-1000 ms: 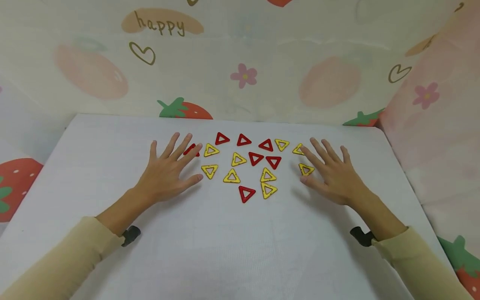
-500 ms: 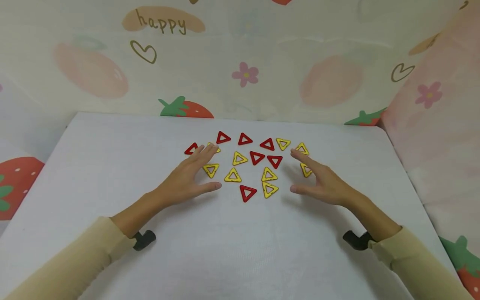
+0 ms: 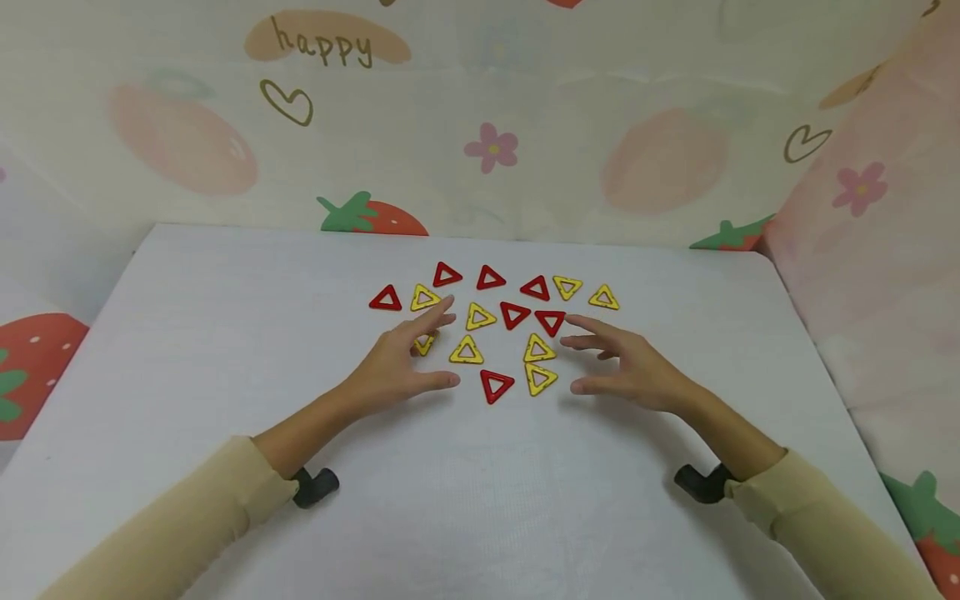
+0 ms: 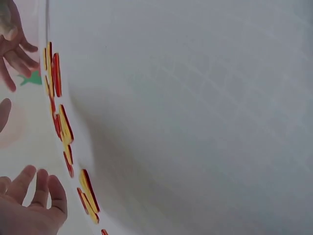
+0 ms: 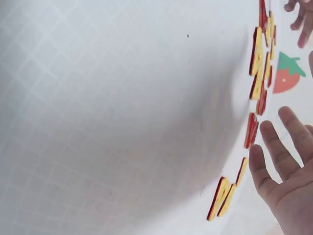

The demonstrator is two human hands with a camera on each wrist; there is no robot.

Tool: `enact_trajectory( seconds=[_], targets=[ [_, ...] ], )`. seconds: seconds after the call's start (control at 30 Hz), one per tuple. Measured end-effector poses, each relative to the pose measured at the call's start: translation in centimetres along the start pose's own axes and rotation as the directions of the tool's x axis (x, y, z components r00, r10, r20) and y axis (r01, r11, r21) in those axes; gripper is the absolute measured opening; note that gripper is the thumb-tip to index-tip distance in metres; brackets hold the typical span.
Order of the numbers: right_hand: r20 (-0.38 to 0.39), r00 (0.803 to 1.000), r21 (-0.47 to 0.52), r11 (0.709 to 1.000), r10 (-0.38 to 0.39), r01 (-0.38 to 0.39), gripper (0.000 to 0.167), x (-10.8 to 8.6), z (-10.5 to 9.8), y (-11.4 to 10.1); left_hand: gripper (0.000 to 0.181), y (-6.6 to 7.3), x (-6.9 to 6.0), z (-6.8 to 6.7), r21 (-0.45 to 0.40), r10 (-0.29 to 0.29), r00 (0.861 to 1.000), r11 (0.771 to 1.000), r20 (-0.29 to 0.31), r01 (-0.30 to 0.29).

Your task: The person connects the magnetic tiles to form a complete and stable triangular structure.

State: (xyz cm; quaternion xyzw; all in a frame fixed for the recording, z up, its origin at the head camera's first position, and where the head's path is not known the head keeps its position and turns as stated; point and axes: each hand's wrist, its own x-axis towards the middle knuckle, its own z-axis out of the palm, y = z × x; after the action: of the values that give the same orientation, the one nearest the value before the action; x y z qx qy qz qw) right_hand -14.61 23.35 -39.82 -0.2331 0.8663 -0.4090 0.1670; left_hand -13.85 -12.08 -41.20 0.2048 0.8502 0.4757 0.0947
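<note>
Several flat triangular frames, some red and some yellow, lie spread at the far middle of the table in the head view. My left hand (image 3: 393, 367) is at their left side, fingers loosely bent, partly covering a yellow triangle (image 3: 424, 343). On the right side, my right hand (image 3: 637, 371) has its fingertips close to a red triangle (image 3: 551, 322). Between the hands lie another red triangle (image 3: 487, 398) and two yellow triangles, the lower yellow one (image 3: 531, 383) meeting the upper. Neither hand holds anything; both wrist views show the left hand (image 4: 34, 208) and right hand (image 5: 288, 181) raised above the tabletop.
The white tabletop (image 3: 480, 500) ends at the back against a patterned cloth (image 3: 555, 100) with strawberries, hearts and flowers. A pinkish cloth side (image 3: 892, 317) stands along the right. A dark wrist device (image 3: 701, 485) sits under each sleeve cuff.
Both hands have moved inward, turning from spread palms-down to sideways with fingers more bent. The left uncovers the far-left red triangle; the right now hides a yellow one. The triangles stay in place.
</note>
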Motion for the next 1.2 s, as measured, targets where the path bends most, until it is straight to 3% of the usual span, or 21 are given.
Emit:
enact_trajectory(
  seconds=[0.3,0.57,0.97,1.2],
  targets=[
    [0.024,0.999,0.008,1.0,0.029,-0.029,0.078,0.6,1.2,0.5,0.093,-0.1,0.5,1.4,-0.091,0.031,0.994,0.996,0.104,-0.021],
    [0.043,0.999,-0.001,1.0,0.018,-0.018,0.077,0.8,1.8,0.5,0.091,-0.7,0.6,2.0,-0.118,0.048,0.985,0.993,0.163,-0.029],
    [0.05,0.999,0.008,1.0,-0.018,0.018,0.073,1.3,2.3,0.4,0.086,-0.3,1.3,2.8,-0.016,0.045,0.976,0.999,0.214,-0.043],
    [0.041,0.998,0.0,0.999,-0.038,0.038,0.069,1.6,2.8,0.4,0.081,0.1,1.4,2.9,0.05,0.052,0.976,0.997,0.213,-0.064]
  ],
)
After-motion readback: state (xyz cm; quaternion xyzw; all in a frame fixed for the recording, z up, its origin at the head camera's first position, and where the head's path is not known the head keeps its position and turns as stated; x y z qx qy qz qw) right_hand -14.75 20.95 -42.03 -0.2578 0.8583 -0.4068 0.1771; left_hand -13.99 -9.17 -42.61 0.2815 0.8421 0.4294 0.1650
